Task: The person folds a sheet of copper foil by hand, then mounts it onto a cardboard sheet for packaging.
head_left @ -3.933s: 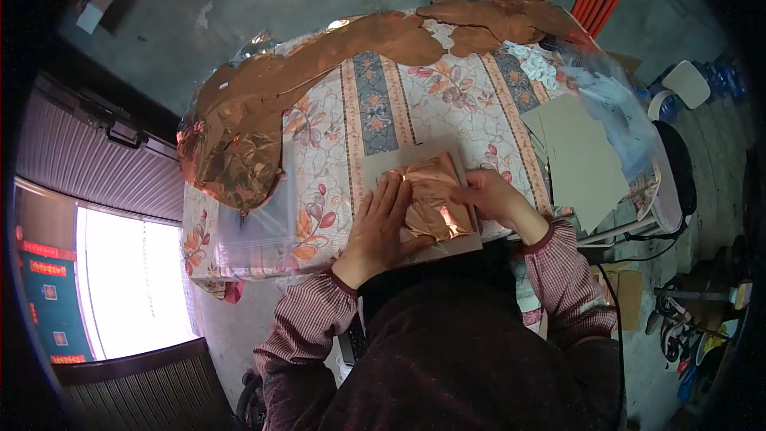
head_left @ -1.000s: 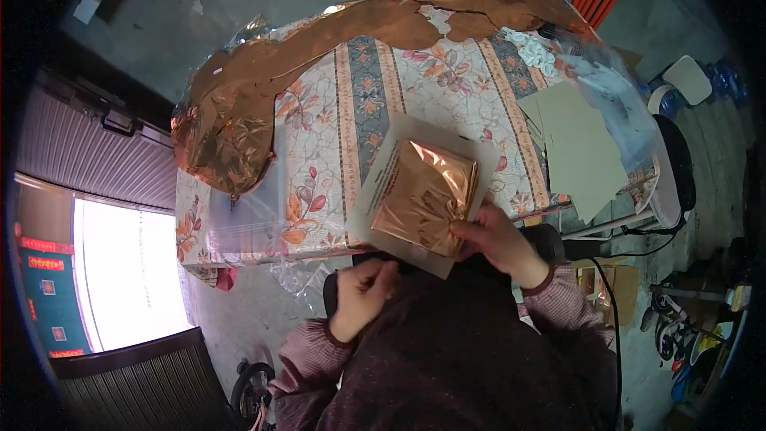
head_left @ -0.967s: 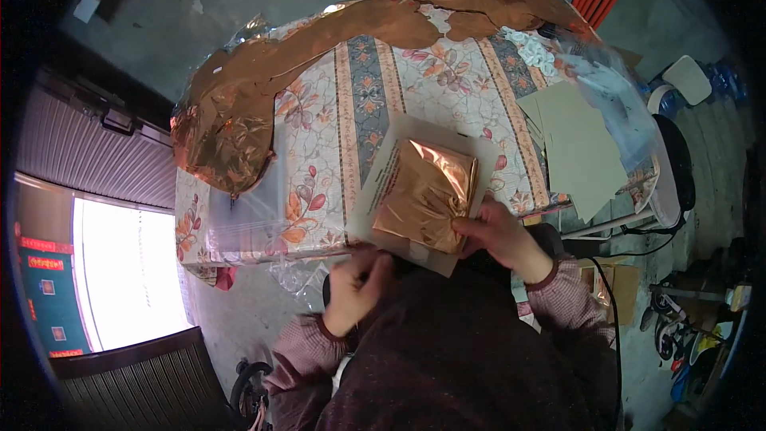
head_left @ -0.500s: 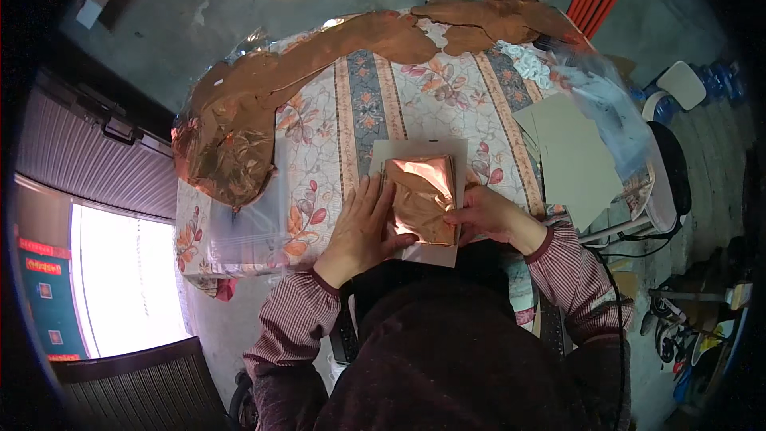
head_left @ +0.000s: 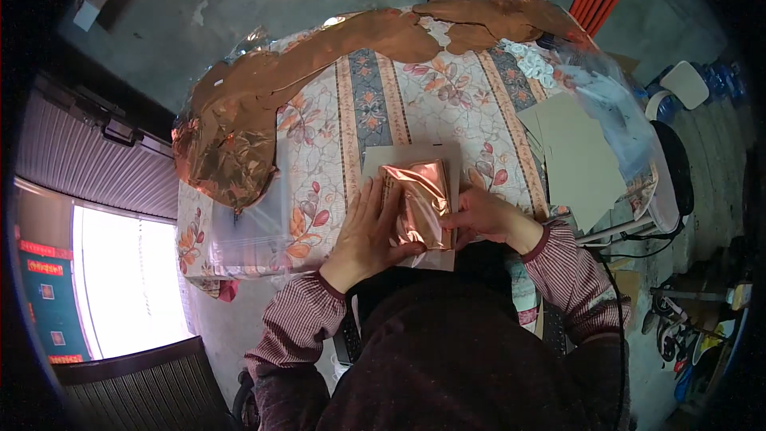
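A rectangular stack of shiny copper-coloured foil (head_left: 421, 199) rests on a pale board (head_left: 437, 153) at the near edge of the table. Along the stack's left side lies my left hand (head_left: 363, 230), its fingers stretched out and its thumb by the near left corner. My right hand (head_left: 480, 215) grips the right edge, the thumb on top of the foil and the other fingers curled at the side, partly hidden. The foil's top surface looks creased and bright with reflections.
Large pieces of copper foil (head_left: 335, 52) run along the table's far and left edges. Clear plastic sheets (head_left: 251, 231) lie at the left. Grey-green boards (head_left: 578, 160) and a crumpled white strip (head_left: 528, 62) are at the right. A flowered cloth (head_left: 307, 164) covers the table.
The foil's top surface has become smoother, with longer bright reflections. The board has shifted slightly left and nearer to me. Both hands keep nearly the same places.
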Demonstrator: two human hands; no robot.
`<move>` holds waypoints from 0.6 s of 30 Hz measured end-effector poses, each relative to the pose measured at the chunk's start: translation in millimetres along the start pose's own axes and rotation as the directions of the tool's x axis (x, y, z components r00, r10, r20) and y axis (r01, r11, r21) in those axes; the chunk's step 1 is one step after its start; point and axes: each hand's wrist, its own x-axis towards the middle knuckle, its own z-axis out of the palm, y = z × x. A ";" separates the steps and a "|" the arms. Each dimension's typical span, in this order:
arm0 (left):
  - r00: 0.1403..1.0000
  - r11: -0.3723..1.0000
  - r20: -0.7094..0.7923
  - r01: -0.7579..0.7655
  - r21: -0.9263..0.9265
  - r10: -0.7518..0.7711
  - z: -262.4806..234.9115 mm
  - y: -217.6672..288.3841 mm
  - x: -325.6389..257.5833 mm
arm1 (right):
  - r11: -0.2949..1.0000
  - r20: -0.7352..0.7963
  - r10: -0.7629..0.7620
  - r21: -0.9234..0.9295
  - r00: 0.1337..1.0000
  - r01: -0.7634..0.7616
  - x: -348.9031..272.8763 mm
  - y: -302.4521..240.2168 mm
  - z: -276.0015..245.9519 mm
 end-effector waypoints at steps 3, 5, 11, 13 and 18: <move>1.000 1.000 -0.001 -0.006 0.020 0.006 -1.5 1.3 -0.5 | 1.000 0.013 0.008 -0.019 1.000 -0.008 4.0 4.5 -2.9; 1.000 1.000 -0.006 -0.014 0.004 0.014 -6.5 1.7 1.0 | 1.000 0.005 0.016 0.008 1.000 -0.016 -0.1 2.2 -2.5; 0.990 0.985 -0.013 -0.141 -0.104 0.141 -10.5 7.5 -1.4 | 0.985 -0.067 -0.070 0.154 0.995 0.080 -6.7 9.2 12.9; 0.989 0.977 -0.037 -0.147 -0.157 0.142 -9.9 13.5 -2.0 | 0.977 -0.071 -0.107 0.175 0.992 0.118 -7.7 13.5 22.8; 0.964 0.956 -0.185 -0.227 -0.186 0.193 5.5 15.1 19.9 | 0.984 -0.004 -0.140 0.114 0.990 0.140 -11.5 22.4 45.1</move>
